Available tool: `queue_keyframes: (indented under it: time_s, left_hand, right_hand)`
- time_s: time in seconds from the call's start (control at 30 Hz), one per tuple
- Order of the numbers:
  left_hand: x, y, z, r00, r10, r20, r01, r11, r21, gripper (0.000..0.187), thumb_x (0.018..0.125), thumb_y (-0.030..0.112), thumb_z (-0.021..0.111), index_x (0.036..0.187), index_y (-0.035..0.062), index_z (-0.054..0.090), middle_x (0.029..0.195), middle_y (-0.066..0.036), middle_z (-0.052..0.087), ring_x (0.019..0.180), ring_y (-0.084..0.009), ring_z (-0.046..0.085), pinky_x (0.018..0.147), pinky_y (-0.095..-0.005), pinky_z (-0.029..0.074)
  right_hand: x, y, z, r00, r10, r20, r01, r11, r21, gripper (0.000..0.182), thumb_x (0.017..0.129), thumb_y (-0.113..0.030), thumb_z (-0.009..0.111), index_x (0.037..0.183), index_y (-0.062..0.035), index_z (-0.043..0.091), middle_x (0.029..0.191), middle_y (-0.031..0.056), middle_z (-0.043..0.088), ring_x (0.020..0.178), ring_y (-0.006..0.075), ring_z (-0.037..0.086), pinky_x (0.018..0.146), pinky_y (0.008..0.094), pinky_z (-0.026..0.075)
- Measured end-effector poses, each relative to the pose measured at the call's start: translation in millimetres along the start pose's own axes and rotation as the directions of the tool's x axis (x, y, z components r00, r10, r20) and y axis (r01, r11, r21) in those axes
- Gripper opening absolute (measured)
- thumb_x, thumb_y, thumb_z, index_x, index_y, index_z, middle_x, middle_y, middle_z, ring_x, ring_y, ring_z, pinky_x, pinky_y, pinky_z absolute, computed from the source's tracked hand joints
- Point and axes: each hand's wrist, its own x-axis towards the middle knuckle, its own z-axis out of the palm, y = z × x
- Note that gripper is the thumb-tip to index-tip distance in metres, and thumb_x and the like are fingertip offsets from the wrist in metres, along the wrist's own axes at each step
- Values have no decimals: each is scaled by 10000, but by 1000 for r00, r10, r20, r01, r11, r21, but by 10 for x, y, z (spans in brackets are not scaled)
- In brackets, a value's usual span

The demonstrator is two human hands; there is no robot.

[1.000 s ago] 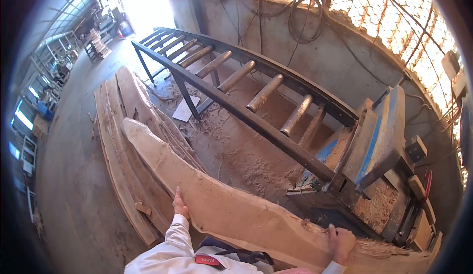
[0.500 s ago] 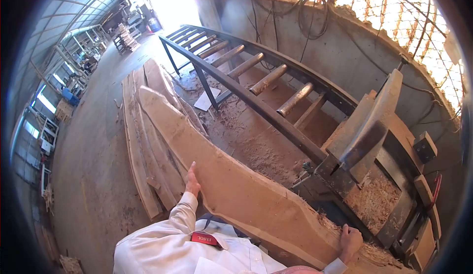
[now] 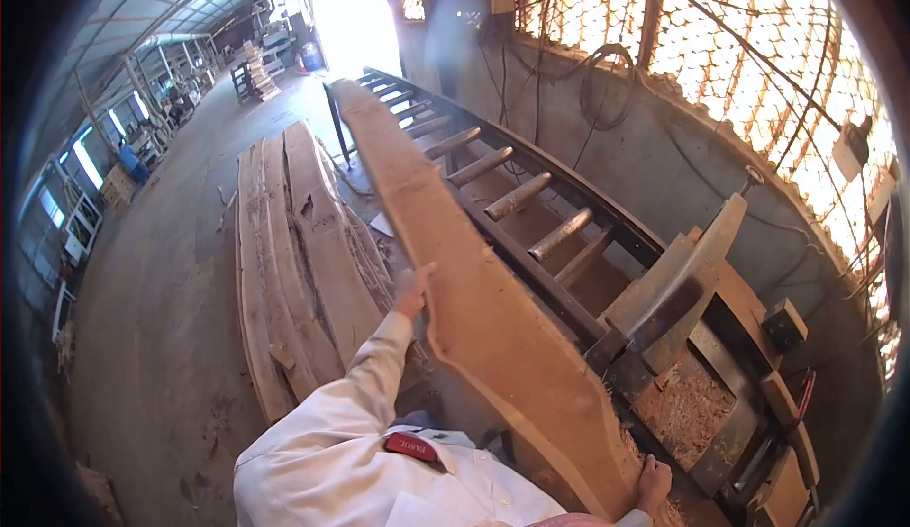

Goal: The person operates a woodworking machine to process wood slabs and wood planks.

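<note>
A long wooden plank (image 3: 483,299) with wavy edges runs from the lower right up to the roller stand's far end. My left hand (image 3: 414,288) grips the plank's left edge near its middle, fingertips on the upper face. At the plank's near end, my right hand (image 3: 652,481) is closed around the right edge, beside shavings. The plank lies alongside the roller stand (image 3: 559,317), its far part overlapping the stand's left rail. Whether it rests on that rail is hard to tell.
Several rough boards (image 3: 303,233) lie on the floor at the left. A machine (image 3: 664,309) with a shavings-covered bed (image 3: 684,404) stands at the right. Behind it are a wall (image 3: 711,157) and a coiled cable (image 3: 607,86). A stacked wood pile (image 3: 254,74) is farther back.
The plank's far end has swung up and right, from above the floor boards to the roller stand. My left hand has moved with it, up and to the right; my right hand is slightly lower.
</note>
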Motion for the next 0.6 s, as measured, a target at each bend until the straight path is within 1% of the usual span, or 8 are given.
queue_keyframes:
  time_s: [0.07, 0.13, 0.17, 0.2, 0.3, 0.33, 0.43, 0.6]
  left_hand:
    - [260, -193, 204, 1000, 10, -26, -6, 988, 152, 366, 814, 153, 773, 968, -150, 637, 859, -153, 684, 689, -244, 677, 560, -368, 529]
    - [277, -229, 415, 999, 1, -44, 5, 990, 141, 377, 818, 168, 775, 968, -149, 636, 867, -155, 687, 706, -248, 679, 571, -369, 523]
    - [322, -194, 510, 999, -5, -48, 12, 990, 139, 382, 819, 176, 776, 968, -148, 636, 871, -157, 689, 715, -250, 680, 577, -370, 521]
    - [417, -142, 565, 998, -8, -60, 18, 986, 163, 379, 820, 174, 775, 974, -144, 640, 879, -156, 691, 728, -248, 682, 590, -371, 523]
    - [515, -101, 447, 996, -40, -74, 55, 975, 216, 377, 820, 172, 779, 1001, -133, 651, 906, -156, 698, 765, -246, 689, 628, -375, 530]
    - [591, -4, 428, 999, -37, -32, 44, 975, 216, 382, 819, 172, 782, 1016, -129, 655, 918, -157, 701, 778, -247, 692, 640, -377, 532]
    - [941, 46, 302, 997, -64, -49, 74, 967, 245, 406, 820, 182, 787, 1046, -129, 658, 953, -163, 706, 797, -247, 697, 657, -377, 535]
    - [2115, 439, -71, 998, -47, -28, 53, 962, 267, 446, 830, 216, 783, 1088, -125, 656, 989, -166, 709, 802, -244, 699, 672, -369, 537]
  right_hand:
    - [24, 51, 72, 997, -65, -47, 65, 998, -9, 458, 913, -369, 551, 823, 58, 688, 799, 279, 641, 756, 423, 655, 694, 502, 479]
    - [64, 169, 193, 975, -167, -150, 154, 983, -97, 436, 944, -312, 528, 836, 77, 692, 805, 269, 665, 741, 438, 643, 664, 508, 469]
    - [63, 366, 358, 860, -391, -328, 345, 919, -192, 285, 910, -261, 636, 793, -5, 680, 742, 187, 623, 673, 360, 603, 592, 445, 467]
    - [78, 593, 579, 672, -576, -465, 485, 817, -311, 191, 876, -209, 745, 750, -86, 669, 679, 105, 581, 605, 283, 564, 520, 382, 465]
    - [534, 1037, 1032, 831, -542, -126, 478, 811, -337, 257, 992, -335, 478, 979, -125, 627, 769, 110, 599, 664, 310, 580, 564, 445, 447]
    - [415, 613, 839, 936, -351, -25, 334, 908, -254, 334, 1009, -336, 480, 841, -100, 645, 750, 162, 642, 707, 366, 617, 616, 465, 480]
    - [-83, -941, 299, 1000, 26, -11, -26, 999, -45, 426, 941, -290, 511, 840, 82, 691, 824, 285, 661, 755, 454, 637, 676, 515, 474]
    - [119, -1600, 862, 991, -135, 20, 134, 991, 22, 450, 938, -332, 471, 913, 55, 700, 904, 276, 668, 860, 463, 631, 761, 513, 478]
